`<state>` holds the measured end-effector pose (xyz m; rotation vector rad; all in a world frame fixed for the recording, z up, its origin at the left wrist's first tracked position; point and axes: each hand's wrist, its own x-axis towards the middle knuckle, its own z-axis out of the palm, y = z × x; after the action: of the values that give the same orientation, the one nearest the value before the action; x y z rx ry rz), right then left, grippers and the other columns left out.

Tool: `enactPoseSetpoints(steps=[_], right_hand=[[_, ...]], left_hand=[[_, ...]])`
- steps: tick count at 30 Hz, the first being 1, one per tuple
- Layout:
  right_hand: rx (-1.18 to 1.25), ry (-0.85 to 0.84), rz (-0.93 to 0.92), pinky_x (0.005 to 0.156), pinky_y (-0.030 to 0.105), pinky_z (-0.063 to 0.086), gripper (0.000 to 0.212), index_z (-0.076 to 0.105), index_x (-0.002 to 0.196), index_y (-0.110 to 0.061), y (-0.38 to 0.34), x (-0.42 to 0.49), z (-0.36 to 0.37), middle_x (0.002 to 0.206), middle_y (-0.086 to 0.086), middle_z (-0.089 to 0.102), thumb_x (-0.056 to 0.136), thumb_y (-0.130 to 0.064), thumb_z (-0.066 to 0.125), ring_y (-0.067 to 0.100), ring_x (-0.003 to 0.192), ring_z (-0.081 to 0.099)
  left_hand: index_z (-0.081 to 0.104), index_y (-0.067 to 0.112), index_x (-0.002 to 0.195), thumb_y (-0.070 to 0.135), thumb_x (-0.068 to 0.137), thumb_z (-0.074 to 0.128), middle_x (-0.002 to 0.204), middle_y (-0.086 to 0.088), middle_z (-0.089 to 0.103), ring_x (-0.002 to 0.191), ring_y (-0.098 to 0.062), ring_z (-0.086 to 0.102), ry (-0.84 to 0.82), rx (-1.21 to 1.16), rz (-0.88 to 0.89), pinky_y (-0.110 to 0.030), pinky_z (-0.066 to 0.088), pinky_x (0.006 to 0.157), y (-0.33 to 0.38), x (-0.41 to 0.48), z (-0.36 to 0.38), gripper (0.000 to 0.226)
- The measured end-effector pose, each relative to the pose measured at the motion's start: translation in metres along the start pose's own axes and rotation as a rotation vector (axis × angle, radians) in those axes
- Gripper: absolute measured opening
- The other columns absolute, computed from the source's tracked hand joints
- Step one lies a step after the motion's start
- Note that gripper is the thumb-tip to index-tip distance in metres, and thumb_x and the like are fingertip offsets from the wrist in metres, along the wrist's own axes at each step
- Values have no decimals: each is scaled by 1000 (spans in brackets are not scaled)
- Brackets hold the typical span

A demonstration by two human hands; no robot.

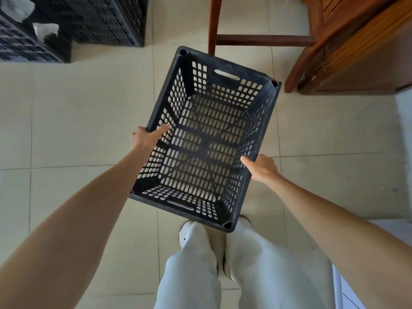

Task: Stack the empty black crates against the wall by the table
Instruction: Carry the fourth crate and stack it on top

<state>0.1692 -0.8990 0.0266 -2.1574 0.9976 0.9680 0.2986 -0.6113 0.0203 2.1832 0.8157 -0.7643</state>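
Note:
An empty black slatted crate [225, 63] hangs above the tiled floor in front of my legs, its open top facing me. My left hand [146, 138] grips the crate's left long rim, thumb inside the wall. On the opposite long rim my right hand [263, 167] holds on the same way. More black crates [93, 21] stand in stacks at the top left.
A wooden table with a dark leg [214, 21] and crossbar [263, 40] stands at the top, with wooden furniture [356, 47] at the top right. Pale paper or plastic [45, 30] lies on the left crates. A white surface [403, 152] borders the right edge.

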Motion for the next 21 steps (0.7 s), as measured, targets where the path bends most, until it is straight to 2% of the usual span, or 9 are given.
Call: enactPoseSetpoints(steps=[3, 6, 11, 16, 21], right_hand=[[-32, -9, -40, 85, 41, 56, 41, 63, 93, -8, -1, -28, -11, 95, 12, 72, 89, -47, 53, 29, 83, 70], [-51, -52, -71, 83, 38, 58, 29, 64, 95, -10, -10, -64, -20, 92, 8, 73, 92, -37, 55, 26, 79, 73], [-99, -116, -129, 81, 42, 59, 30, 65, 100, -8, -34, -139, -36, 92, 11, 75, 93, -35, 54, 28, 79, 74], [-116, -160, -205, 74, 39, 62, 30, 61, 102, -9, -67, -225, -46, 88, 10, 75, 98, -37, 51, 22, 65, 75], [-138, -241, -316, 63, 31, 62, 33, 60, 98, -9, -97, -311, -56, 69, 6, 72, 100, -40, 47, 13, 48, 71]], left_hand=[[44, 11, 130, 51, 77, 72, 124, -7, 36, 122, -27, 41, 32, -72, 11, -49, 35, 108, -5, -20, -18, 72], [45, 13, 128, 44, 75, 72, 116, -4, 35, 117, -24, 42, 62, -103, 17, -48, 35, 108, -12, -46, -49, 67], [45, 13, 129, 48, 71, 73, 114, -3, 35, 115, -26, 43, 136, -83, -27, -50, 35, 108, -27, -103, -122, 73], [44, 12, 131, 56, 72, 71, 128, -7, 44, 115, -28, 48, 284, -64, -63, -53, 37, 104, -51, -182, -210, 78], [44, 12, 133, 48, 80, 70, 130, -7, 45, 120, -27, 45, 467, -131, -107, -47, 26, 108, -75, -280, -289, 69]])
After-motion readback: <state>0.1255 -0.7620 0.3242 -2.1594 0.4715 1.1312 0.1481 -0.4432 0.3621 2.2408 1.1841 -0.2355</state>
